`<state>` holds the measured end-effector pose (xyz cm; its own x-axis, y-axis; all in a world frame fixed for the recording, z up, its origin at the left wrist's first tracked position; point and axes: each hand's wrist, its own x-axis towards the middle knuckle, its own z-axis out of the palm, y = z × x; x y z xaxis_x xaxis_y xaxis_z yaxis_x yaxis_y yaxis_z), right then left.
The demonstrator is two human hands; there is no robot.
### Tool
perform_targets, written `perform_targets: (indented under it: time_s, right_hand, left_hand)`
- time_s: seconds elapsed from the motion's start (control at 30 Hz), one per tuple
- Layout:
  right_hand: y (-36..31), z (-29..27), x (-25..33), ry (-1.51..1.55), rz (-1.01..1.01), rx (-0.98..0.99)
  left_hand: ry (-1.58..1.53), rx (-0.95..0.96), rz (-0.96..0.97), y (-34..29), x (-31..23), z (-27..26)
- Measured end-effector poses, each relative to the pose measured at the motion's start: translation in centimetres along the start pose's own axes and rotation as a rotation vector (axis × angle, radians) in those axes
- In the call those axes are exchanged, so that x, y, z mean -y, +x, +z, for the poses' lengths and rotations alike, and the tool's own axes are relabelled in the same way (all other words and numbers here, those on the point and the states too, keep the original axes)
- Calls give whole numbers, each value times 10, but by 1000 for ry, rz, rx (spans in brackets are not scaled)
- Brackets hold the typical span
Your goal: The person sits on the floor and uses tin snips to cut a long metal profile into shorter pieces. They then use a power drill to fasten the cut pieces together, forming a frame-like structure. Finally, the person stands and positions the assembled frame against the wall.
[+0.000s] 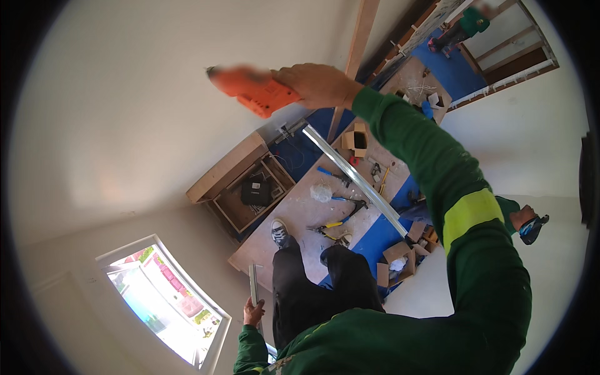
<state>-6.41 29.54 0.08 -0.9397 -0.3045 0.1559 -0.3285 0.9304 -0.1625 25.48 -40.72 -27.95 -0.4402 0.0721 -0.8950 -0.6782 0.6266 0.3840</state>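
Observation:
My right hand (319,84) is raised high against the pale wall, gripping an orange power tool (262,94) shaped like a drill. The tool's dark tip points left, and part of its body is blurred. Down at the lower left, my left hand (253,312) is closed around a narrow grey metal profile (253,284), which stands up out of the fist. A longer shiny metal profile (353,178) slants across the middle of the view, apart from both hands; I cannot tell what supports it.
My feet stand on a plywood board (294,203) among hand tools (331,226) with yellow and blue handles. A wooden box (240,187) lies along the wall, near a window (169,300). Cardboard boxes (397,262) and a co-worker (515,219) are at right. Another person (469,25) stands far off.

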Motion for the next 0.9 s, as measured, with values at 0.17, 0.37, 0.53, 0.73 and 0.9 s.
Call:
perform_targets:
  time_s: [0.17, 0.37, 0.53, 0.73, 0.9]
  right_hand:
    - [32, -20, 81, 103, -165, -177]
    - [63, -49, 191, 402, -56, -130]
    - [58, -104, 274, 882, -30, -336]
    - [33, -169, 340, 1205, -35, -505]
    - [-15, -213, 360, 1208, -124, -657]
  left_hand:
    - [-101, -17, 44, -5, -23, -15]
    - [-74, -27, 135, -4, -70, -43]
    - [10, -124, 241, -33, -113, -63]
    - [-1, -269, 326, -85, -153, -80]
    - [-106, -347, 461, -149, -158, -78]
